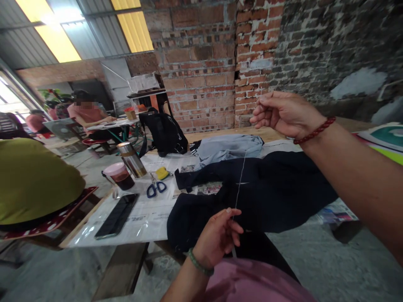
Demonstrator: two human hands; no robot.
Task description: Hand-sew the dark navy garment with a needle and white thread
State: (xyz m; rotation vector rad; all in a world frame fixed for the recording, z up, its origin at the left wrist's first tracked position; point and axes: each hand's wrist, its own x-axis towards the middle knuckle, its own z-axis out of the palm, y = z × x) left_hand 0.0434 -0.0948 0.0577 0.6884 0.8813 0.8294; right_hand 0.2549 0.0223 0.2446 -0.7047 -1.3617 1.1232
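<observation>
Dark navy cloth (283,193) lies rumpled across the tabletop (154,224); the left hand (218,235) curls loosely, grip hard to tell; thin, white, slightly wavy thread (240,178) rises to the right hand (280,111), grip pinched on it.

Clear air between left hand (220,234) and right hand (285,112), only thread (241,176) crossing it; left of both, scissors (156,188), phone (117,216) and cup (120,176) crowd the tabletop (154,224).

Sewing workshop: thread (241,178) and dark cloth (277,193) below the right hand (283,111), scissors (156,187) to its left, brick wall (201,71) beyond.
</observation>
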